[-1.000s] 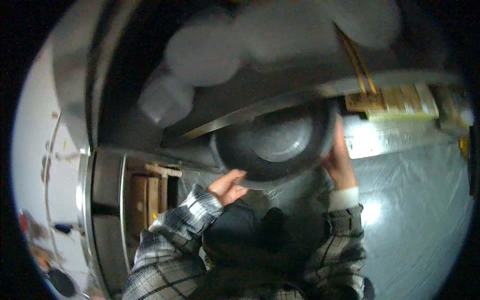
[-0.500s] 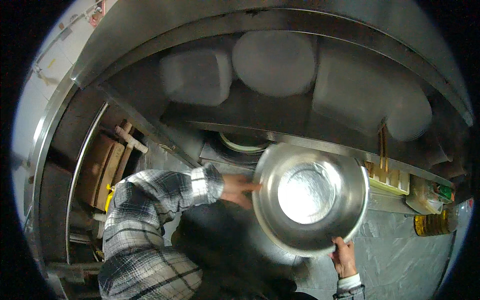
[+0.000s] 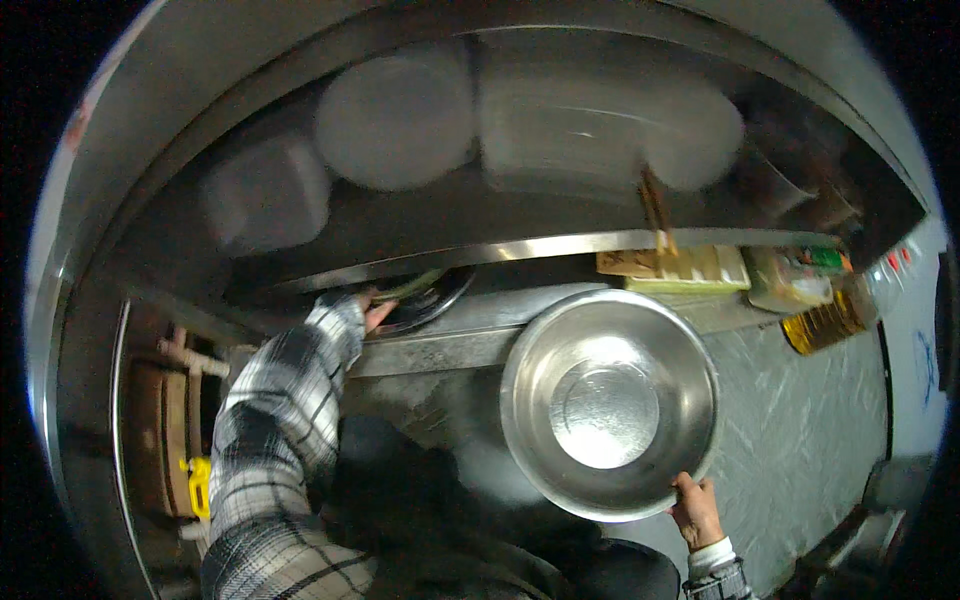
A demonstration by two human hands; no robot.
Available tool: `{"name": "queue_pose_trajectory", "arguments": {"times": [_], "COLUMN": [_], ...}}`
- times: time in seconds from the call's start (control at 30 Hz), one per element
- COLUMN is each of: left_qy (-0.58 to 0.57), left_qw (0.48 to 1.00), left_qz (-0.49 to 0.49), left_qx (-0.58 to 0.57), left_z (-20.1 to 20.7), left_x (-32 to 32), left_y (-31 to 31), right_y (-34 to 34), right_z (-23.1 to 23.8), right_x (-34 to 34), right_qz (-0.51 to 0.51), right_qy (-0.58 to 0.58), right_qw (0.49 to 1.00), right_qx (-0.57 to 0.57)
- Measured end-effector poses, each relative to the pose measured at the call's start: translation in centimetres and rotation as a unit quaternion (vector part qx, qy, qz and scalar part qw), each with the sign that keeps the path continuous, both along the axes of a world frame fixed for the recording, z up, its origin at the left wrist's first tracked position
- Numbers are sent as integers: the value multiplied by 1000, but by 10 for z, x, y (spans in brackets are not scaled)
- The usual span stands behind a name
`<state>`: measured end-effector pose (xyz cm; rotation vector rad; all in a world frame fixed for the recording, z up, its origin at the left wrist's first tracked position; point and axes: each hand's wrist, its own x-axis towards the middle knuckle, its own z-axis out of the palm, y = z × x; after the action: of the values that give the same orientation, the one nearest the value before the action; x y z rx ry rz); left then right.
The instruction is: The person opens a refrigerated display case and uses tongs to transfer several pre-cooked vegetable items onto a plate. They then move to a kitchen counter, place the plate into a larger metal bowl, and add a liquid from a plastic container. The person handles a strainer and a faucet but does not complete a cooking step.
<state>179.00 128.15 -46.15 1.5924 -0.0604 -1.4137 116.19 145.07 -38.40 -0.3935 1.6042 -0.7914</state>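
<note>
A wide stainless steel basin (image 3: 540,440) is held in front of me, its shiny inside facing up. My right hand (image 3: 697,510) grips its near right rim, thumb over the edge. On the left, my left hand (image 3: 378,312) reaches beneath the edge of the steel counter. It is at a dark round vessel (image 3: 425,310) with a pale green curved rim (image 3: 412,285) inside it. The thumb and part of the fingers show beside that rim, but the other fingers are hidden, so the grip is unclear.
A steel counter (image 3: 560,245) overhangs a low shelf (image 3: 440,350). A yellow-green tray (image 3: 690,268), a plastic container (image 3: 790,280) and a bottle of yellow oil (image 3: 830,318) stand to the right. A yellow jug (image 3: 199,487) is at left.
My left hand has left the basin's left side and gone under the counter to the dark round vessel. My right hand still holds the basin. The view has shifted to the right.
</note>
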Motion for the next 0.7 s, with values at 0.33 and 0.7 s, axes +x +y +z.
{"name": "queue_pose_trajectory", "arguments": {"times": [0.33,0.7], "left_qy": [37,-29], "left_qw": [999,979], "left_qz": [18,-201], "left_qx": [-18,-2], "left_z": [71,172], "left_x": [-10,-139], "left_y": [57,140], "right_y": [-5,-9], "right_z": [-43,-53], "right_x": [-9,7], "right_qz": [34,96], "right_qy": [-11,-1], "right_qw": [999,993], "right_qx": [-3,-72]}}
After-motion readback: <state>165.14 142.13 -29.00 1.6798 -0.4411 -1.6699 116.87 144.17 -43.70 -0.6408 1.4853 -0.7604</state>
